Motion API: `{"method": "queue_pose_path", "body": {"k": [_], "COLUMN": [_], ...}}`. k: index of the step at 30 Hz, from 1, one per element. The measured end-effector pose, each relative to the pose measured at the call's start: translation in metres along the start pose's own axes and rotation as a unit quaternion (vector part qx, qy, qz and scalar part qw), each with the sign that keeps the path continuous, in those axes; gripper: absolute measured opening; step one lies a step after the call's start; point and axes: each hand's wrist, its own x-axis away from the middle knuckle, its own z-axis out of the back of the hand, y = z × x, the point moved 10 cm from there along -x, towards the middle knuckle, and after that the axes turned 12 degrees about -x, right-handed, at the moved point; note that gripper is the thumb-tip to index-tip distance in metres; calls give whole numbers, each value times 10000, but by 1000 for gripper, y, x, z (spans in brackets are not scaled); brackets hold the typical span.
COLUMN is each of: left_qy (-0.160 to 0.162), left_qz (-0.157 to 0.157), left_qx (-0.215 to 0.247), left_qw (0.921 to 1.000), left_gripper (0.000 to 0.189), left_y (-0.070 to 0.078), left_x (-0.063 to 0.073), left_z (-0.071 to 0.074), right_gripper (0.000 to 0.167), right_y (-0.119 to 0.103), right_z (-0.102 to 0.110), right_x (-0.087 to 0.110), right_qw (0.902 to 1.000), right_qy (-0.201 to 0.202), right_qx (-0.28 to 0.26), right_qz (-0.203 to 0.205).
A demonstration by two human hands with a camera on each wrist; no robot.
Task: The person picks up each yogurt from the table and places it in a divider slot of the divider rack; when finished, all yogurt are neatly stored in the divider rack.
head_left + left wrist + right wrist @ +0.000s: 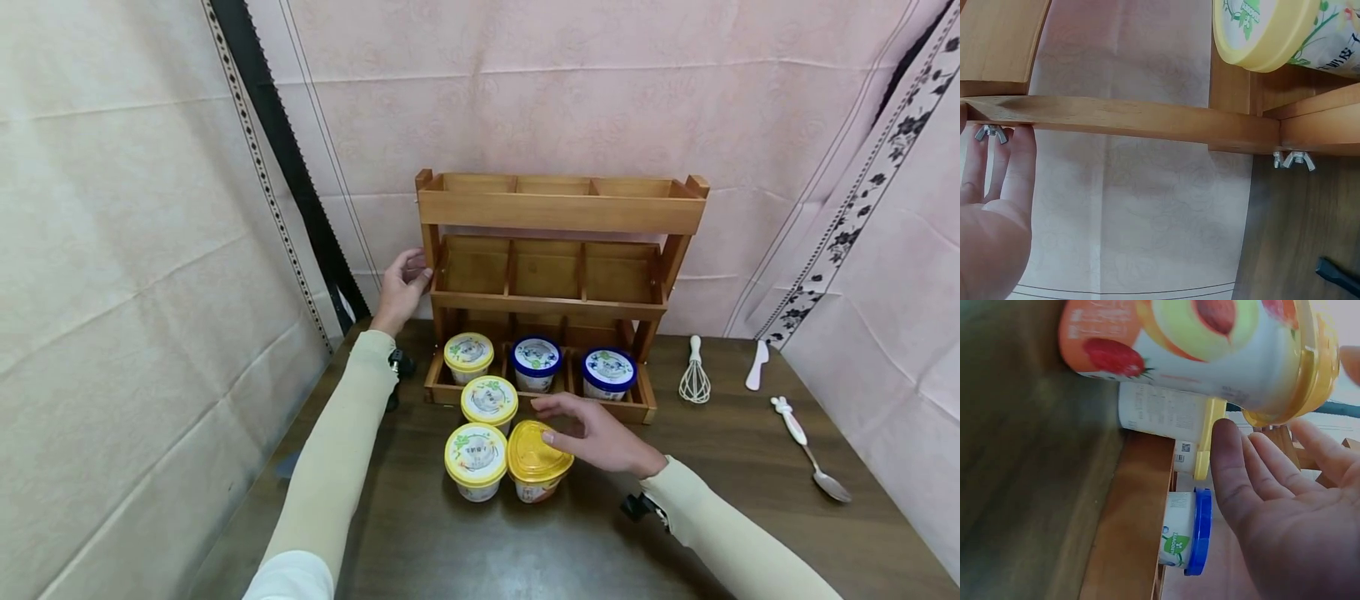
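Observation:
My left hand (405, 283) holds the left upright of a three-tier wooden rack (555, 212). In the left wrist view its fingers (1021, 165) lie against the post beside a wing nut. My right hand (603, 433) hovers around the domed yellow lid of a cup (536, 462), thumb over the lid and fingers spread on the far side; the right wrist view shows peach and strawberry pictures on this cup (1210, 344). Two pale-yellow-lidded tubs (476, 458) (489, 402) stand left of it. The bottom tier holds another yellow-lidded tub (468, 354) and two blue-lidded tubs (536, 358) (609, 371).
On the table's right side lie a white-handled whisk (695, 379), a white spreader (757, 367) and a spoon (810, 450) with a white handle. Pale cloth (570, 100) hangs behind the rack and at both sides. The brown table (420, 542) reaches toward me.

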Motion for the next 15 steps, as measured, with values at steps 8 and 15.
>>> {"method": "queue_pose_path", "body": {"k": [8, 15], "left_qy": [77, 140], "left_qz": [-49, -127], "left_qx": [-17, -41], "left_qw": [10000, 9998], "left_gripper": [40, 40], "left_y": [1, 3], "left_x": [-1, 2], "left_z": [0, 0], "right_gripper": [67, 86], "right_y": [6, 13], "right_z": [-14, -21], "right_x": [13, 19], "right_qw": [9980, 9963], "right_qy": [-580, -683], "right_qx": [-225, -506], "right_qz": [134, 137]}}
